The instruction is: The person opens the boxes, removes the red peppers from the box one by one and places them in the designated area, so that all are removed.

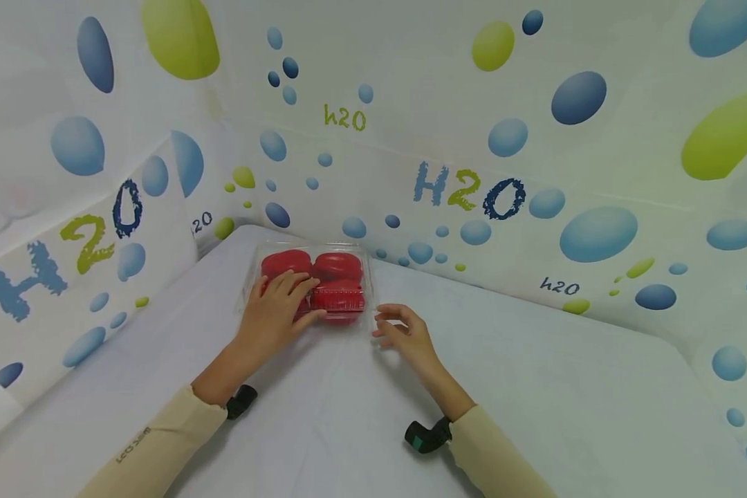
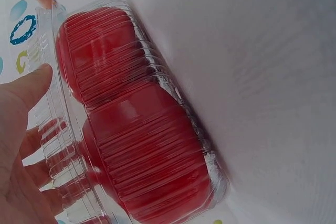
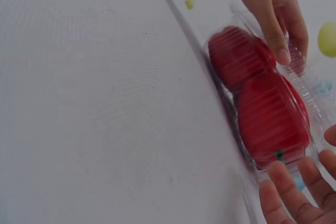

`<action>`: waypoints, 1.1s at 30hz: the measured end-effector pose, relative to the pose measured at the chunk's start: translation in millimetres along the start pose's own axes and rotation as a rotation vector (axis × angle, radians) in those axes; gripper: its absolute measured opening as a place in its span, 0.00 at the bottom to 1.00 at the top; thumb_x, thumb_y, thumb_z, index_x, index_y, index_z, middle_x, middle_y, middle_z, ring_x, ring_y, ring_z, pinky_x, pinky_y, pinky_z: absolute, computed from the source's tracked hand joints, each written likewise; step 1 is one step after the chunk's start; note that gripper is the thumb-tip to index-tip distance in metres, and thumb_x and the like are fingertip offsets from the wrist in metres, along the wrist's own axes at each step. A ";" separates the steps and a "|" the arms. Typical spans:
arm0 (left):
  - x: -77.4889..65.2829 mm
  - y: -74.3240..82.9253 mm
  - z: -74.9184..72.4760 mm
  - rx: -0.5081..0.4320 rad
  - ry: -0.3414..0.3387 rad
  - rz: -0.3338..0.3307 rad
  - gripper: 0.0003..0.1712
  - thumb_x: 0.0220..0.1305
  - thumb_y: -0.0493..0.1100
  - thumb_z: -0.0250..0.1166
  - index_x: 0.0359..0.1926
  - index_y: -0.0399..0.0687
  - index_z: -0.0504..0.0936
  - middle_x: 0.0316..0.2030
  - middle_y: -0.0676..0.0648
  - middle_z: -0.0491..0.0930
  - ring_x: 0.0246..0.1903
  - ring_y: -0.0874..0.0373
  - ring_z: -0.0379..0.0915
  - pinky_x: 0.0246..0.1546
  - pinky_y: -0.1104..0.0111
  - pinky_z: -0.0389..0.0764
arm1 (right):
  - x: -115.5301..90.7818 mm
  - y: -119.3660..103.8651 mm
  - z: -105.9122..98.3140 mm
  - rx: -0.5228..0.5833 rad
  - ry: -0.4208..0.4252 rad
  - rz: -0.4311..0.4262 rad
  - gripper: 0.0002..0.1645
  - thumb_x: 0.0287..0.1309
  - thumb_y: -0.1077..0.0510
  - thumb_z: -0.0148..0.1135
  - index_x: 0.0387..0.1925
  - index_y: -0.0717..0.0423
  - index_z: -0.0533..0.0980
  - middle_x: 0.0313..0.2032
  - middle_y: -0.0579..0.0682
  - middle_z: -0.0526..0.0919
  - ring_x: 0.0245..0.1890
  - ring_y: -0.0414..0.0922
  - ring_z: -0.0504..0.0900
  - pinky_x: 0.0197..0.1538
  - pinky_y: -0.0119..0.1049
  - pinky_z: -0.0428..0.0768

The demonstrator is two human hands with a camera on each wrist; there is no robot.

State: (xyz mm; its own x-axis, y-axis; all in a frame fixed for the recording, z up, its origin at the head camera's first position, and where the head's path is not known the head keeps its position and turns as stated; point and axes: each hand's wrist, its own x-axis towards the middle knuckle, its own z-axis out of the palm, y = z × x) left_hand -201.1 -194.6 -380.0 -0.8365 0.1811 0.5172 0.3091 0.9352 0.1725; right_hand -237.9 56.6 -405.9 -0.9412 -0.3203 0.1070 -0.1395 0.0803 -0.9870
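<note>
A clear plastic clamshell box (image 1: 367, 277) sits on the white-covered table, holding several glossy red, rounded fruits or vegetables (image 1: 338, 267). A small green bit (image 3: 280, 155) shows at the end of one in the right wrist view. My left hand (image 1: 277, 304) lies over the box's left side with fingers spread on the lid. In the left wrist view, its thumb (image 2: 39, 85) reaches the ridged rim. My right hand (image 1: 407, 332) is beside the box's front right corner, fingers loosely bent and holding nothing; in the right wrist view its fingertips (image 3: 278, 174) overlap the box's end.
A white sheet (image 1: 535, 387) covers the table. White wall panels (image 1: 411, 117) printed with blue and green spots and "H2O" stand behind and at the left. Dark wrist devices (image 1: 427, 437) are worn under both cuffs.
</note>
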 end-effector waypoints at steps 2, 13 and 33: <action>-0.1 0.5 0.1 -0.001 0.004 0.001 0.36 0.54 0.55 0.73 0.61 0.45 0.76 0.59 0.39 0.74 0.64 0.39 0.64 0.64 0.37 0.59 | 1.2 1.8 1.7 0.028 0.010 0.003 0.18 0.65 0.64 0.58 0.55 0.66 0.73 0.48 0.62 0.79 0.37 0.46 0.85 0.38 0.34 0.84; 0.6 0.7 0.5 -0.015 0.027 0.016 0.37 0.53 0.55 0.74 0.61 0.45 0.75 0.58 0.39 0.75 0.62 0.41 0.66 0.63 0.38 0.61 | 9.3 7.4 7.7 0.149 0.077 0.071 0.16 0.64 0.64 0.60 0.51 0.68 0.73 0.46 0.57 0.80 0.34 0.40 0.84 0.38 0.33 0.84; 1.9 -1.1 -1.8 -0.085 -0.031 -0.046 0.35 0.52 0.52 0.74 0.59 0.43 0.76 0.60 0.38 0.72 0.68 0.40 0.55 0.65 0.36 0.55 | 12.5 4.3 15.0 0.145 0.142 0.119 0.16 0.62 0.61 0.65 0.48 0.66 0.75 0.38 0.50 0.82 0.32 0.40 0.84 0.37 0.33 0.84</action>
State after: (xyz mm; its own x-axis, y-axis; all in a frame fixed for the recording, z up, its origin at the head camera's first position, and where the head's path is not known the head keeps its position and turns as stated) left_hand -202.2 -195.9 -377.7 -0.8639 0.1495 0.4809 0.3064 0.9139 0.2664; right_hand -245.7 38.7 -410.7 -0.9837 -0.1800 -0.0054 0.0110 -0.0298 -0.9995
